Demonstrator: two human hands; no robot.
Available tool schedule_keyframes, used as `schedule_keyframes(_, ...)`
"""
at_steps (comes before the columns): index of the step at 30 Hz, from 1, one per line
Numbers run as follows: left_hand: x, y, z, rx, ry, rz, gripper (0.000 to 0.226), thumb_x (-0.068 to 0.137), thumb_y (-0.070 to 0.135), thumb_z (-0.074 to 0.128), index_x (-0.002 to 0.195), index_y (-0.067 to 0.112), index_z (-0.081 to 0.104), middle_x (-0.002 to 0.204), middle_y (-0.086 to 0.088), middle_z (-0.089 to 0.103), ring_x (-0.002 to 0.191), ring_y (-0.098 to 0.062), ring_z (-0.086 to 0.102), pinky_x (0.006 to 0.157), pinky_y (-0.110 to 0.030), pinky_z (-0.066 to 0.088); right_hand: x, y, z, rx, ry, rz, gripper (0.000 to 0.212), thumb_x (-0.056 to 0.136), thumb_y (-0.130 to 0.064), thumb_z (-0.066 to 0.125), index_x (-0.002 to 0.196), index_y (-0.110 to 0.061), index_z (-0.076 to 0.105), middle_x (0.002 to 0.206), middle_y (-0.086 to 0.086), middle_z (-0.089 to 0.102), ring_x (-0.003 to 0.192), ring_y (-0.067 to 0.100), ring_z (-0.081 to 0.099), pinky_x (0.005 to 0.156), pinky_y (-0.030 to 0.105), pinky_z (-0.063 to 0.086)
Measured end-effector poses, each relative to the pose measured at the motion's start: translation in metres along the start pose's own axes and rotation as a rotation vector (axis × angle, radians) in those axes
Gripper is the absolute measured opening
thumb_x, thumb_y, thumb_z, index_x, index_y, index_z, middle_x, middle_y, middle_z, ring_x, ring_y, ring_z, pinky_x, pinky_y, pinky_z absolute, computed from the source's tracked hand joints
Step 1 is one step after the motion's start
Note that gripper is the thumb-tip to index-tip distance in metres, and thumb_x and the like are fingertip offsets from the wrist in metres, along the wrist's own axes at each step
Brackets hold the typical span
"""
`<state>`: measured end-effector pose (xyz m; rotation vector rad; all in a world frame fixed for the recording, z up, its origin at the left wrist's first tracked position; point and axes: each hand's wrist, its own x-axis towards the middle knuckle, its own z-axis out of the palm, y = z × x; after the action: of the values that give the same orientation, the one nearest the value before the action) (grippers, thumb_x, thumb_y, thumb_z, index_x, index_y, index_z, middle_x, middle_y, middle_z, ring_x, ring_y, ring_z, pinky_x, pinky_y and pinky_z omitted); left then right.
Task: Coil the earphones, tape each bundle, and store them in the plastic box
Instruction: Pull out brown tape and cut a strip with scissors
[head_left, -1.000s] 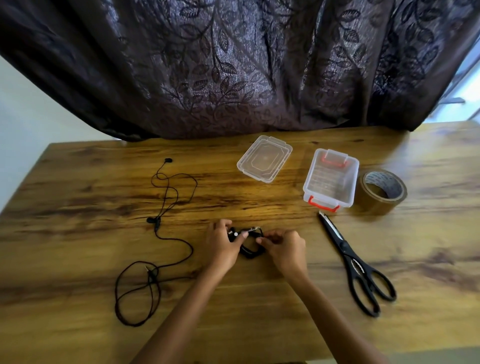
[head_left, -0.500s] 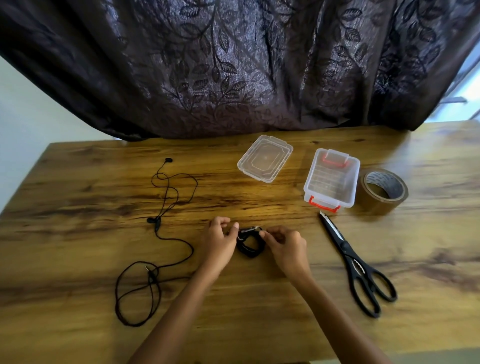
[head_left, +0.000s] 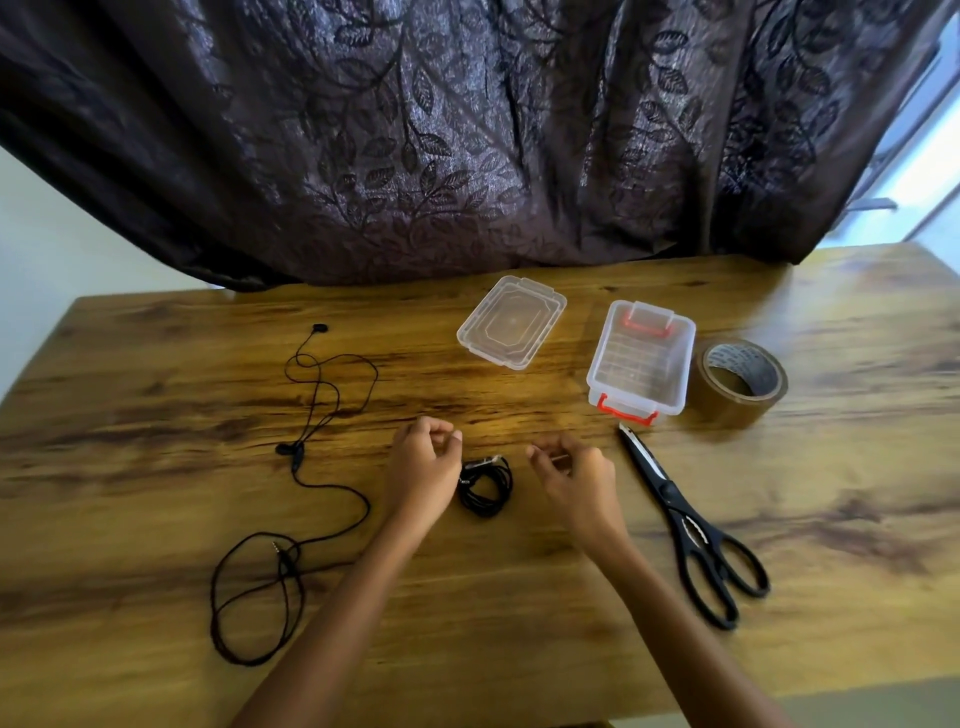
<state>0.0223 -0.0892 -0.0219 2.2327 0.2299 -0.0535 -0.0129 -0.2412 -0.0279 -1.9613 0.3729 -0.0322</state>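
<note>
**A:** Both hands have come off the coiled bundle (head_left: 485, 491) since half a second ago, when we were pinching it from either side. Now it lies on its own on the surface (head_left: 493, 597) between them, and the coil isn't springing open.

**B:** Yep. Our left hand (head_left: 423, 462) sits just beside it, fingers loosely curled, nothing in them. Our right hand (head_left: 571, 478) has drifted toward the scissors (head_left: 685, 525). Thumb and fingertips are together and there's a thin pale streak there, but we can't tell if it's holding anything.

**A:** Is that bundle taped, though? There's a light band across the top, too small for us to call.

**B:** If it is, we'd guess it goes into the plastic box (head_left: 631, 401) next. That's open and looks empty, with the lid (head_left: 511, 322) beside it. If not, tape roll (head_left: 743, 382) first. Either way the loose earphones (head_left: 293, 452) on the left aren't coiled yet, so we're halfway at best.
</note>
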Motion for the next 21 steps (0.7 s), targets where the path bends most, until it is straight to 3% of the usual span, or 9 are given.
schedule_keyframes(3, 0.005, 0.016, 0.0, 0.008, 0.003, 0.059, 0.015, 0.091, 0.025, 0.052, 0.102, 0.017, 0.058, 0.106, 0.001, 0.053, 0.088, -0.011, 0.053, 0.056, -0.017, 0.037, 0.009, -0.008, -0.023, -0.031, 0.112, -0.094, 0.004, 0.088, -0.02, 0.06, 0.09, -0.019, 0.063, 0.083, -0.007, 0.063, 0.075, 0.005, 0.056, 0.061, 0.017, 0.044)
schedule_keyframes(6, 0.011, 0.037, 0.004, -0.037, -0.02, 0.129, 0.013, 0.09, 0.023, 0.054, 0.1, 0.016, 0.058, 0.107, 0.0, 0.055, 0.095, -0.015, 0.055, 0.075, -0.028, 0.049, 0.025, -0.009, -0.055, -0.054, 0.292, -0.157, 0.004, 0.087, -0.014, 0.061, 0.086, -0.017, 0.064, 0.082, -0.001, 0.064, 0.07, 0.011, 0.057, 0.06, 0.013, 0.045)
schedule_keyframes(8, 0.015, 0.051, 0.007, -0.042, -0.039, 0.172, 0.013, 0.09, 0.023, 0.053, 0.101, 0.017, 0.058, 0.108, -0.001, 0.055, 0.096, -0.015, 0.055, 0.082, -0.032, 0.049, 0.038, -0.004, -0.078, -0.104, 0.436, -0.182, 0.006, 0.085, -0.011, 0.061, 0.087, -0.015, 0.065, 0.087, 0.005, 0.064, 0.075, 0.022, 0.06, 0.067, 0.024, 0.048)
schedule_keyframes(9, 0.017, 0.057, 0.009, -0.045, -0.045, 0.192, 0.014, 0.09, 0.023, 0.053, 0.101, 0.016, 0.058, 0.109, -0.002, 0.054, 0.093, -0.014, 0.054, 0.08, -0.029, 0.048, 0.043, 0.0, -0.089, -0.152, 0.493, -0.189, 0.008, 0.085, -0.009, 0.06, 0.09, -0.012, 0.066, 0.09, 0.009, 0.064, 0.082, 0.028, 0.06, 0.073, 0.032, 0.047)
schedule_keyframes(11, 0.02, 0.07, 0.013, -0.07, -0.055, 0.235, 0.014, 0.091, 0.022, 0.053, 0.102, 0.015, 0.058, 0.11, -0.002, 0.053, 0.086, -0.008, 0.052, 0.074, -0.022, 0.044, 0.053, 0.009, -0.11, -0.27, 0.558, -0.187, 0.015, 0.085, -0.007, 0.058, 0.098, -0.003, 0.064, 0.098, 0.017, 0.064, 0.096, 0.033, 0.056, 0.081, 0.036, 0.043)
schedule_keyframes(16, 0.025, 0.095, 0.024, -0.081, -0.08, 0.308, 0.01, 0.09, 0.022, 0.053, 0.098, 0.017, 0.058, 0.112, -0.005, 0.054, 0.08, -0.007, 0.051, 0.064, -0.02, 0.04, 0.069, 0.032, -0.145, -0.509, 0.505, -0.172, 0.032, 0.082, -0.007, 0.06, 0.113, 0.003, 0.058, 0.117, 0.023, 0.059, 0.113, 0.037, 0.05, 0.097, 0.042, 0.04)
schedule_keyframes(21, 0.021, 0.108, 0.032, -0.092, -0.106, 0.351, 0.007, 0.09, 0.022, 0.054, 0.094, 0.019, 0.058, 0.111, -0.005, 0.056, 0.088, -0.013, 0.055, 0.074, -0.027, 0.047, 0.08, 0.05, -0.158, -0.74, 0.356, -0.155, 0.03, 0.084, -0.016, 0.059, 0.112, -0.003, 0.062, 0.12, 0.017, 0.06, 0.124, 0.031, 0.045, 0.111, 0.043, 0.022)
